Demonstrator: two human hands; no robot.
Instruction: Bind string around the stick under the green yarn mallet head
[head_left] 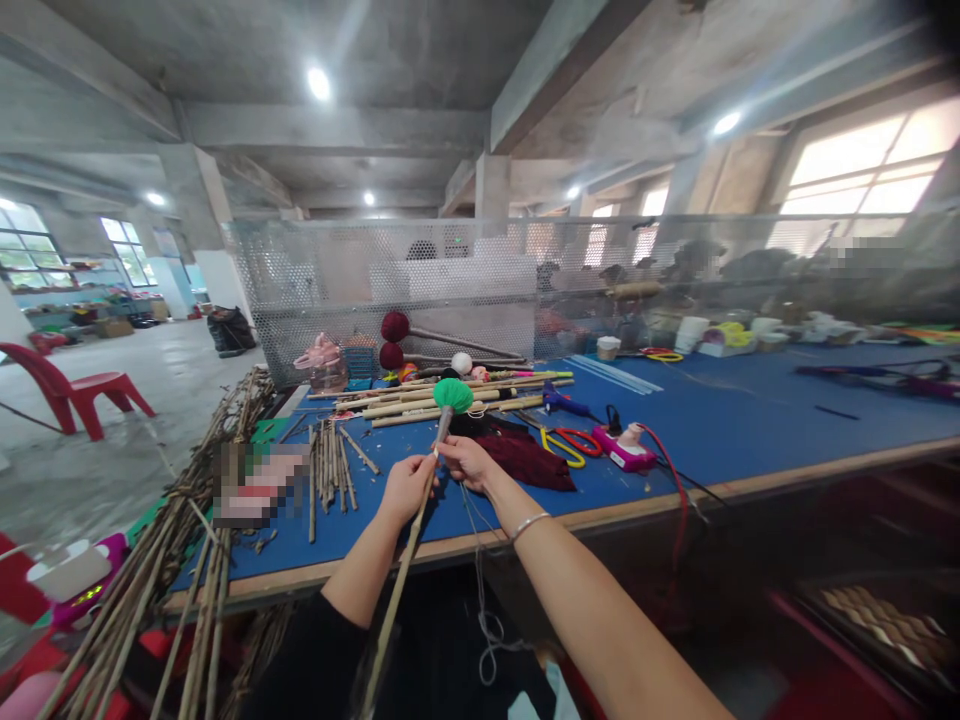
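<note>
A mallet-like stick (410,550) with a round green yarn head (453,394) slants up from my lap over the table edge. Just under the head, its upper part is wrapped in grey (445,424). My left hand (409,488) is closed around the bare shaft. Close beside it, my right hand (465,462) pinches the stick at the lower end of the wrapping; whatever lies under its fingertips is hidden. A thin grey cord (487,625) dangles in loops below my right hand. Dark red cloth (525,455) lies behind that hand.
On the blue table (720,420) are pale sticks (420,408), short twigs (326,465), two dark red ball-headed sticks (395,326), yellow-handled scissors (564,450), a blue glue gun (564,402) and a pink power strip (624,448). Long branches (165,560) are heaped at left. A perforated metal partition (337,265) stands behind.
</note>
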